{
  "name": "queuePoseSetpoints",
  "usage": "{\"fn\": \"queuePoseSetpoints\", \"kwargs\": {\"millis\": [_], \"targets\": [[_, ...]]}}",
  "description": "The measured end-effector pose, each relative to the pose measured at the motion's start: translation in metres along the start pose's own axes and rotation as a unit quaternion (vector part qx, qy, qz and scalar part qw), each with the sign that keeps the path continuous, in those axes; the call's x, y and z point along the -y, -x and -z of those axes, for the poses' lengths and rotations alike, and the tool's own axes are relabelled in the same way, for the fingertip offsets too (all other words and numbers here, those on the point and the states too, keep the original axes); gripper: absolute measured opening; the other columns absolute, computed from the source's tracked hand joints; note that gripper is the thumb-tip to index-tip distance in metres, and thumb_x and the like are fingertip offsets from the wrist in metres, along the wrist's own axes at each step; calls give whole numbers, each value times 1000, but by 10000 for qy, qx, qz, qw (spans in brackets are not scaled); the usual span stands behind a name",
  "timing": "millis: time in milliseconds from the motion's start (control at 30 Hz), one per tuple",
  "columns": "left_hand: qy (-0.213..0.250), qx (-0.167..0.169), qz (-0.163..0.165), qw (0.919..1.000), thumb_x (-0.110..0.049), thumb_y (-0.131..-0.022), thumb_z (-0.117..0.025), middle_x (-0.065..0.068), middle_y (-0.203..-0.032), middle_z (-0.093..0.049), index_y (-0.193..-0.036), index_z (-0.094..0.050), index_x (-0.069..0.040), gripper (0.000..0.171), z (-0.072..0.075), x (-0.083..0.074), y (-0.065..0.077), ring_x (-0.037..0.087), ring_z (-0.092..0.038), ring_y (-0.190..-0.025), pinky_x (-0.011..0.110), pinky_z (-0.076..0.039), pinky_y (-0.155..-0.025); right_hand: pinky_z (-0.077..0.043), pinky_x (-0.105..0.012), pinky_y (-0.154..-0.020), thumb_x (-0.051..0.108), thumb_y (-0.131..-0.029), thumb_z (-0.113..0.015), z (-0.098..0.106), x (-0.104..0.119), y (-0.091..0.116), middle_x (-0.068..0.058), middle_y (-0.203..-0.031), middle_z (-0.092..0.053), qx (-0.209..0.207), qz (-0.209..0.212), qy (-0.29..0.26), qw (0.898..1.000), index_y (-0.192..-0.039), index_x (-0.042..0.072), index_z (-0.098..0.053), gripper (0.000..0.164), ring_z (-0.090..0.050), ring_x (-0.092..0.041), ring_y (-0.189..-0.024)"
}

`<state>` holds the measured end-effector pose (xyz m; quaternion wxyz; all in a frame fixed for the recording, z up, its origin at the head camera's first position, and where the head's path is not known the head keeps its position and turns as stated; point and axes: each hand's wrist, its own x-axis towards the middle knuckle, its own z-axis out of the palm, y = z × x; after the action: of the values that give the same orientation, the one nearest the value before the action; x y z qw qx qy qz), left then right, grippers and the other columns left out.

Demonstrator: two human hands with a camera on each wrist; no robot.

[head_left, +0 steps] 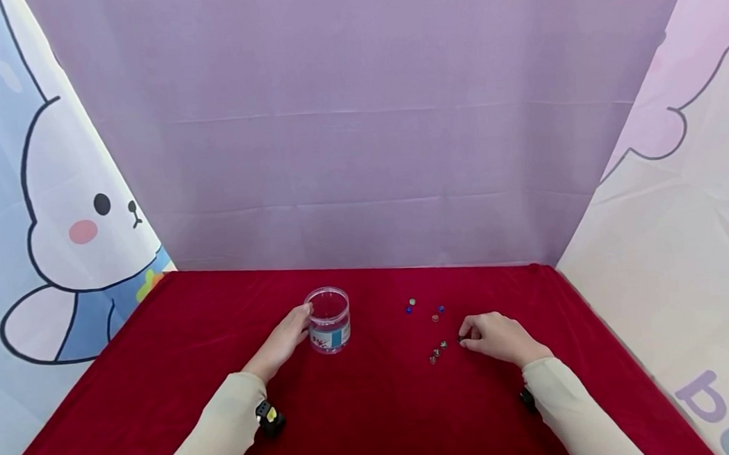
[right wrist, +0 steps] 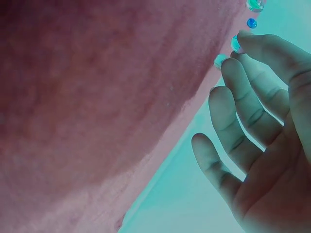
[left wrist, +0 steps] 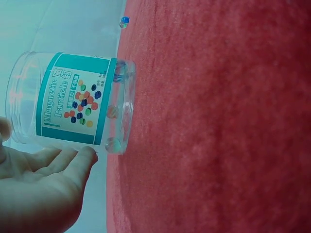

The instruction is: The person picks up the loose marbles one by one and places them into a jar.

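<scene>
A clear plastic jar (head_left: 330, 339) without a lid stands upright on the red cloth, its label reading "Magnetic Particle". My left hand (head_left: 285, 338) holds it from the left side, thumb at the rim and fingers against the wall. Through the jar's base the left wrist view shows a few glass marbles (left wrist: 113, 144). Over to the right, my right hand (head_left: 499, 336) pinches a small dark-looking marble (head_left: 462, 338) between thumb and forefinger, close to the cloth. In the right wrist view that marble (right wrist: 236, 43) shows at the thumb tip, while the other fingers are spread and slightly bent.
Between jar and right hand, a short row of glass marbles (head_left: 437, 352) lies on the red cloth (head_left: 376, 421). Farther back are a blue marble (head_left: 441, 309), an orange-tinted one (head_left: 435, 318), and a green marble (head_left: 412, 301) beside another blue one. A purple curtain (head_left: 347, 152) closes the back.
</scene>
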<state>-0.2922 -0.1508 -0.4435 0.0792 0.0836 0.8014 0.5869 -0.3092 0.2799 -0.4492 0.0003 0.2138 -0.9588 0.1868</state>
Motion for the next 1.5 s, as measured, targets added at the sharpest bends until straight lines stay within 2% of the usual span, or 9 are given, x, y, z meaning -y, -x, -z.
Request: {"fn": "queuePoseSetpoints", "kwargs": {"millis": [400, 633, 1067, 1500], "targets": [[-44, -41, 8, 10000, -40, -111, -27, 24, -162, -19, -157, -17, 4, 64, -1, -1, 2, 41, -20, -148, 52, -22, -118, -48, -29, -59, 19, -88, -77, 6, 3, 0, 11, -72, -58, 5, -31, -19, 10000, -97, 16, -72, 11, -52, -8, -62], [22, -25, -9, 10000, -41, -111, -28, 24, -163, -18, -157, -17, 4, 65, -1, 1, 1, 41, -19, -149, 51, -22, -119, -47, -29, -59, 20, -88, -78, 8, 3, -1, 12, -71, -57, -35, -91, 13, 10000, -97, 19, -72, 12, -51, -8, -61], [-84, 20, -70, 9999, -42, -111, -27, 25, -162, -18, -156, -17, 6, 66, -1, 1, 1, 43, -18, -148, 52, -22, -118, -49, -29, -61, 22, -89, -76, 14, 8, -5, 13, -76, -60, -260, 171, 137, 9994, -98, 20, -72, 10, -53, -5, -66], [-51, -19, 27, 10000, -41, -111, -27, 22, -163, -19, -158, -17, 2, 65, 0, -1, 0, 41, -19, -148, 51, -22, -118, -48, -25, -57, 23, -90, -77, 17, 19, -11, 15, -75, -59, -546, 411, 116, 9976, -103, 20, -73, 14, -53, -4, -65]]}}
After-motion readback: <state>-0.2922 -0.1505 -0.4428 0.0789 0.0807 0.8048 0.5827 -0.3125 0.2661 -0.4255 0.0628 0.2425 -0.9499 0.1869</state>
